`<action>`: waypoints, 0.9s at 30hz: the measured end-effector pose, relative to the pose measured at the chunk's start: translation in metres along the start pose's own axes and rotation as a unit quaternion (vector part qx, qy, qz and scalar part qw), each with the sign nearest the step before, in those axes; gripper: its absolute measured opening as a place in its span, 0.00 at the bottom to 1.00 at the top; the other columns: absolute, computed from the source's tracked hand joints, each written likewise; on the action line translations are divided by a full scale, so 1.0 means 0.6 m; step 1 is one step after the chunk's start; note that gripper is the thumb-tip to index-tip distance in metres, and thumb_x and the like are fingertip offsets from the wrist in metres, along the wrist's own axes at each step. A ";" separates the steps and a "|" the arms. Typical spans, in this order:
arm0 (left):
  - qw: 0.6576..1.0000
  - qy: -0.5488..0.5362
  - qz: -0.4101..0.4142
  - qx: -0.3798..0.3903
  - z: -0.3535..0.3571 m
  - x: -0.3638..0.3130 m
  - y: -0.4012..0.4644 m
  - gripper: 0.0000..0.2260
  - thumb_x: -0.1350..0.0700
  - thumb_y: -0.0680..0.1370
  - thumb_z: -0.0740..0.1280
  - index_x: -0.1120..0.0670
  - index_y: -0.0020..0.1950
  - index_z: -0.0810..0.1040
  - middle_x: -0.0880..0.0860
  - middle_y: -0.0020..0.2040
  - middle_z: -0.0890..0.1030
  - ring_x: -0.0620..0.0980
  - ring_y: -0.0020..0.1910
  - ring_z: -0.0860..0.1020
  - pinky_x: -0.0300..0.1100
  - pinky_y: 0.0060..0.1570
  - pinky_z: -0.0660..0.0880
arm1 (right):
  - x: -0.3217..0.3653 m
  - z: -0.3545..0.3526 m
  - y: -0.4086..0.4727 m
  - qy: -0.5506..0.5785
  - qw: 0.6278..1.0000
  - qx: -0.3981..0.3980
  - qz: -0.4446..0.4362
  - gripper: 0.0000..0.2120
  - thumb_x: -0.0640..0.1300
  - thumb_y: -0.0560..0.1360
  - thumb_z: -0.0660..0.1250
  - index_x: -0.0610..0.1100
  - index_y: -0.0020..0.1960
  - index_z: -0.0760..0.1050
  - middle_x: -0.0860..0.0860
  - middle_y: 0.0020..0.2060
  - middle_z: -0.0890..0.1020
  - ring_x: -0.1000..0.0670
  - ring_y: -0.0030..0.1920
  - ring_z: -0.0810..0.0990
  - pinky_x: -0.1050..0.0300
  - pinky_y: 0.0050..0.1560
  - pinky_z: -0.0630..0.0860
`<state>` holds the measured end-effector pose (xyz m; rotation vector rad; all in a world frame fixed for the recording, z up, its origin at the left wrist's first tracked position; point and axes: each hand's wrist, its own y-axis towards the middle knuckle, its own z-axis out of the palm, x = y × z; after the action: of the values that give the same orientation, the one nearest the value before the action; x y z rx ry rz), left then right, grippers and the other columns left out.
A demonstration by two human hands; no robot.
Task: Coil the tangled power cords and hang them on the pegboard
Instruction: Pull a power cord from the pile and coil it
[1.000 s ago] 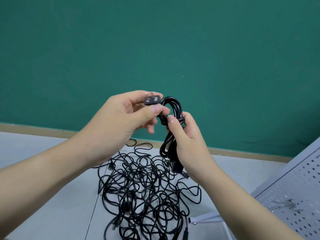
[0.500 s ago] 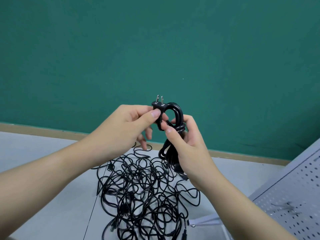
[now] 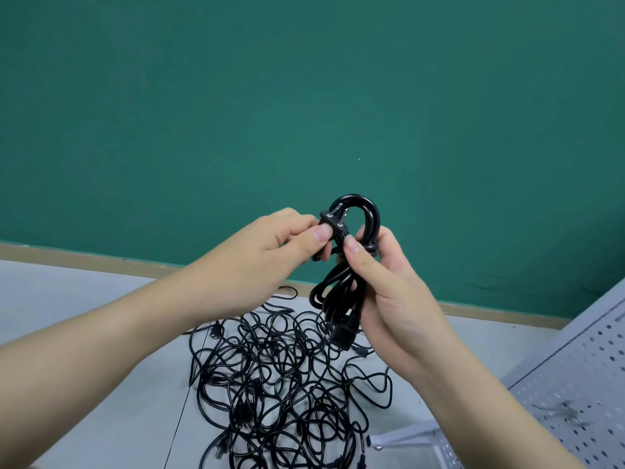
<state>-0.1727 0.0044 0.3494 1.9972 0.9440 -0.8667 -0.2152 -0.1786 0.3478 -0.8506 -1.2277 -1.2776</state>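
Right hand grips coiled cord mid-air above bench tangle; left hand fingers pinch plug. Best tuck plug through top loop, keep wraps tight, then pegboard.

Both bare forearms reach in from the lower corners and meet near the middle of the view, raised to about chest height. The left hand comes in from the left with its back toward the camera, thumb laid across the front and pressed against the curled index finger in a pinch (the other fingers are folded behind and mostly hidden). The right hand stands more upright, palm side turned left, its thumb pointing up and inward while the fingers wrap round from behind. The two thumbs sit just beside each other, tips nearly touching.
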 end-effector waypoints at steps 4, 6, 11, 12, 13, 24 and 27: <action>1.000 0.015 -0.018 -0.006 -0.002 -0.006 0.000 0.18 0.36 0.78 0.56 0.44 0.43 0.80 0.52 0.45 0.75 0.57 0.43 0.74 0.46 0.47 0.72 | 0.004 -0.002 -0.001 -0.004 1.000 -0.001 -0.002 0.10 0.48 0.76 0.69 0.47 0.55 0.74 0.48 0.45 0.83 0.55 0.38 0.79 0.61 0.38 0.77; 0.999 0.031 -0.025 -0.004 -0.004 -0.007 0.000 0.19 0.35 0.78 0.57 0.46 0.42 0.80 0.50 0.44 0.75 0.56 0.42 0.75 0.46 0.46 0.71 | 0.002 -0.002 0.000 -0.016 1.000 0.002 -0.003 0.11 0.48 0.76 0.70 0.47 0.56 0.75 0.45 0.47 0.81 0.53 0.38 0.76 0.60 0.38 0.76; 0.997 0.065 -0.044 -0.006 -0.006 -0.007 -0.002 0.20 0.37 0.80 0.63 0.48 0.36 0.79 0.46 0.38 0.75 0.42 0.33 0.71 0.42 0.38 0.66 | -0.010 -0.010 0.004 -0.121 0.991 0.009 -0.052 0.12 0.46 0.76 0.72 0.47 0.57 0.76 0.49 0.41 0.83 0.52 0.36 0.78 0.59 0.38 0.76; 0.996 0.066 -0.051 -0.011 -0.005 -0.005 -0.003 0.20 0.36 0.79 0.63 0.48 0.35 0.79 0.48 0.37 0.77 0.43 0.33 0.71 0.44 0.37 0.67 | -0.015 -0.013 0.005 -0.179 0.981 0.014 -0.078 0.11 0.46 0.77 0.73 0.49 0.57 0.76 0.48 0.42 0.84 0.51 0.38 0.79 0.57 0.40 0.77; 0.996 0.065 -0.061 -0.013 -0.004 -0.004 -0.003 0.20 0.35 0.77 0.62 0.49 0.35 0.79 0.51 0.36 0.78 0.46 0.32 0.71 0.46 0.37 0.68 | -0.020 -0.015 0.005 -0.227 0.969 0.024 -0.099 0.10 0.45 0.78 0.74 0.50 0.56 0.77 0.47 0.44 0.85 0.50 0.40 0.80 0.54 0.42 0.77; 0.983 -0.095 -0.143 -0.068 0.007 0.002 -0.010 0.15 0.40 0.78 0.69 0.50 0.41 0.85 0.48 0.32 0.81 0.46 0.34 0.76 0.46 0.46 0.75 | -0.039 -0.013 0.005 -0.292 0.946 -0.008 -0.137 0.04 0.46 0.82 0.68 0.52 0.55 0.74 0.51 0.35 0.76 0.51 0.35 0.73 0.56 0.37 0.70; 0.978 -0.135 -0.145 -0.067 0.010 0.009 -0.007 0.12 0.45 0.78 0.71 0.54 0.50 0.80 0.50 0.35 0.84 0.46 0.34 0.79 0.44 0.46 0.77 | -0.037 -0.020 0.008 -0.291 0.947 0.008 -0.134 0.03 0.44 0.83 0.67 0.49 0.56 0.75 0.58 0.36 0.76 0.55 0.36 0.73 0.60 0.39 0.71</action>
<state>-0.1751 0.0029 0.3408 1.6011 1.1178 -1.1688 -0.2055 -0.1846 0.3247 -1.1223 -1.8709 -1.2657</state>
